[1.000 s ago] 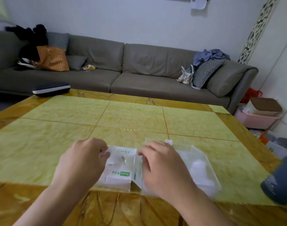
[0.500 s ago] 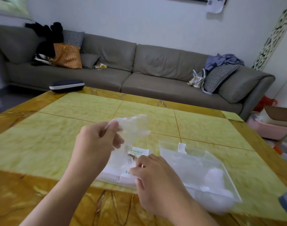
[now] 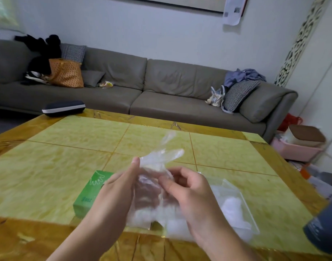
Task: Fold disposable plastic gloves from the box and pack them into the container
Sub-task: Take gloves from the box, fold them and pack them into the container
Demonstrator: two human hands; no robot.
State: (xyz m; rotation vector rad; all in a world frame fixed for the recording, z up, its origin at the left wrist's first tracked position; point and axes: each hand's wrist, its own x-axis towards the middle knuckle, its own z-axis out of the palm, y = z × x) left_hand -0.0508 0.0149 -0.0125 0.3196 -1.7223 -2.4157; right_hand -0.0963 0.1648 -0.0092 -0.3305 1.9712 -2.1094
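A clear plastic glove (image 3: 157,162) hangs in the air between my hands, above the table's near edge. My left hand (image 3: 116,193) holds its left side with the thumb up against the film. My right hand (image 3: 187,189) pinches its right side with curled fingers. The green glove box (image 3: 89,193) lies on the table behind my left hand, partly hidden by it. The clear plastic container (image 3: 236,204), with white folded gloves inside, lies to the right behind my right hand.
The yellow tiled table (image 3: 67,162) has a brown border. A dark glasses case (image 3: 63,108) lies at its far left corner. A dark cylinder (image 3: 323,232) stands at the near right edge. A grey sofa (image 3: 161,91) runs behind the table.
My left hand pulled a glove up out of the box. My right hand left the box and took hold of the glove. The view has shifted, showing the box's green side.
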